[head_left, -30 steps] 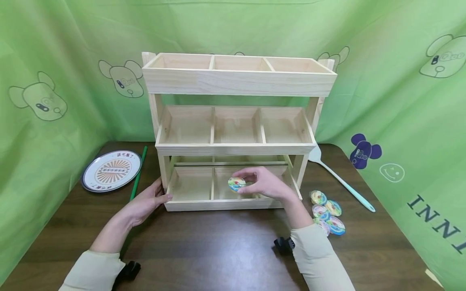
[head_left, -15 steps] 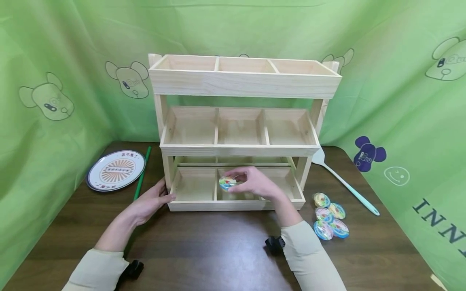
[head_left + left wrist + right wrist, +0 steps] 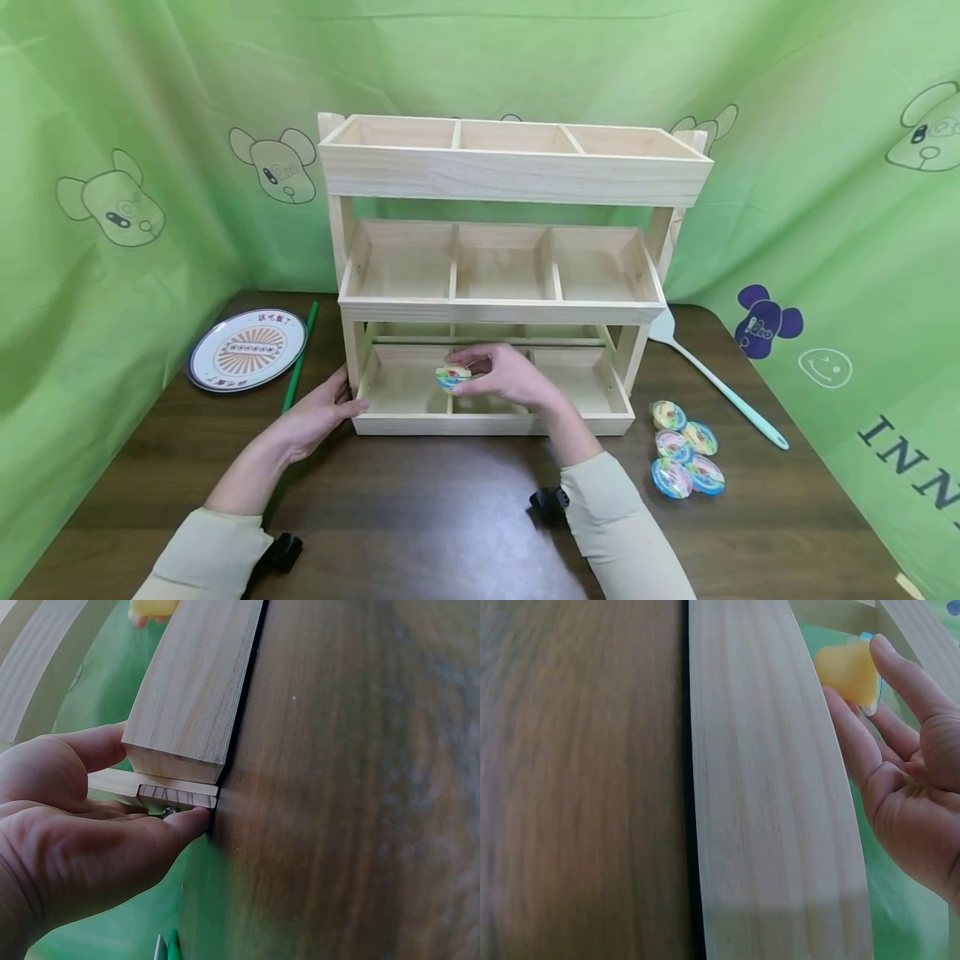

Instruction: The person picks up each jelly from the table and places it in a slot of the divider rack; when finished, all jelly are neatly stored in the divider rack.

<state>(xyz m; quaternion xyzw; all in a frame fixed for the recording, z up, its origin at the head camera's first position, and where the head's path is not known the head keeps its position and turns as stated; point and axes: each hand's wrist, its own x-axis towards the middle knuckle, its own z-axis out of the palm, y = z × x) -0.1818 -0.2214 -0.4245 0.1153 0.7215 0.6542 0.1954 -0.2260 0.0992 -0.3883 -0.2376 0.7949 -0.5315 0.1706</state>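
Observation:
A jelly cup (image 3: 453, 377) with a printed foil lid is pinched between the thumb and fingers of my right hand (image 3: 510, 377). It hovers over the bottom tier of a pale wooden three-tier rack (image 3: 491, 426), close to the divider between the left and middle compartments. The right wrist view shows the cup's yellow body (image 3: 851, 671) just behind the tier's front board (image 3: 765, 780). My left hand (image 3: 318, 415) holds the rack's lower left corner, thumb and fingers around the wood (image 3: 172, 793); some fingers are hidden behind it.
Several jelly cups (image 3: 672, 446) lie clustered on the brown table (image 3: 420, 517), right of the rack. A pale blue spatula (image 3: 727, 392) lies beyond them. At left are a printed plate (image 3: 247, 350) and a green stick (image 3: 300, 362). Green cloth (image 3: 480, 50) hangs behind.
My right hand has carried the jelly cup leftward, from over the middle compartment to the left divider. My left hand stays at the rack's corner; the view has shifted slightly.

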